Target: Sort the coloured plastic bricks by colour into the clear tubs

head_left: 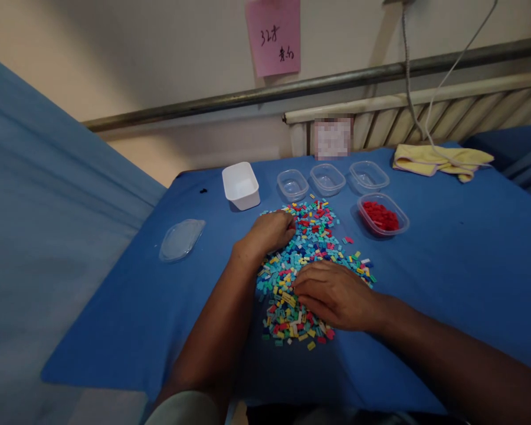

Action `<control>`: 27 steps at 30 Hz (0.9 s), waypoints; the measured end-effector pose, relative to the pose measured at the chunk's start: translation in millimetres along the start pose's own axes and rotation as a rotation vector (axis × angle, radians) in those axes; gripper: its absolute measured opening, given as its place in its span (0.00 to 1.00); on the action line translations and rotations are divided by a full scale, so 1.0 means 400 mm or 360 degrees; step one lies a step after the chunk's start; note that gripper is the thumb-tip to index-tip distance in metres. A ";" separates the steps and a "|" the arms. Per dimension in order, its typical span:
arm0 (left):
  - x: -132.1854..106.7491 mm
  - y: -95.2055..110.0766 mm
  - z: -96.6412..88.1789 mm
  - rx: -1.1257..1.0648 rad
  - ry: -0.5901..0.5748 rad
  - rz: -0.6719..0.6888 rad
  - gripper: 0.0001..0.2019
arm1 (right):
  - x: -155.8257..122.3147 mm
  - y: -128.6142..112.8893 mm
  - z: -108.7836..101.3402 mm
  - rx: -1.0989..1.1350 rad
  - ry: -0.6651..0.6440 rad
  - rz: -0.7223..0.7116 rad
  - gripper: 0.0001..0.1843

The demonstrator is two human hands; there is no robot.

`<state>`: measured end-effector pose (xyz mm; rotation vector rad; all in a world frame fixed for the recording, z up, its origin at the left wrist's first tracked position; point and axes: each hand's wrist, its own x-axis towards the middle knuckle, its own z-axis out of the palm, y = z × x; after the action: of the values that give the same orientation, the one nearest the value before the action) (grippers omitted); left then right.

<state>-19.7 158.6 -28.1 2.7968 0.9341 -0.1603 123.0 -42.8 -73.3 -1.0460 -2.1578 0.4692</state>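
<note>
A wide pile of small plastic building bricks [310,245] in light blue, yellow, red, green and white spreads over the blue cloth. My left hand [272,230] is at the pile's upper left, its fingers curled down and closed; anything between the fingertips is hidden. Lower and to the right, my right hand [334,294] lies palm down on the bricks with its fingers stretched out. Its fingertips touch the pile close to some yellow bricks [287,298]. To the right of the pile, a clear plastic tub [405,227] holds red bricks [380,216].
Behind the pile stand a white tub [241,198] and three clear tubs [292,195]. A clear lid [181,241] lies at left, a yellow cloth [418,160] at back right. A radiator [393,121] and pipe [331,85] run along the wall; a blue curtain [48,236] hangs left.
</note>
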 end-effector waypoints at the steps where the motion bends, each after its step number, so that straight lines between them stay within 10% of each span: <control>1: -0.002 0.000 -0.002 -0.0014 -0.0016 -0.0027 0.09 | 0.000 0.000 0.001 0.0000 -0.0002 -0.0002 0.08; 17: -0.001 -0.007 0.001 -0.0107 0.0028 0.0114 0.07 | -0.001 0.000 0.001 -0.0002 0.0013 -0.0010 0.09; 27: 0.015 0.007 0.006 -0.1827 0.0285 -0.0109 0.17 | 0.002 0.006 0.004 0.0016 0.0042 -0.0018 0.07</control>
<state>-13.4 159.2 -30.8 1.7220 0.7796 0.4764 123.0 -40.8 -75.5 -1.0286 -2.1352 0.4584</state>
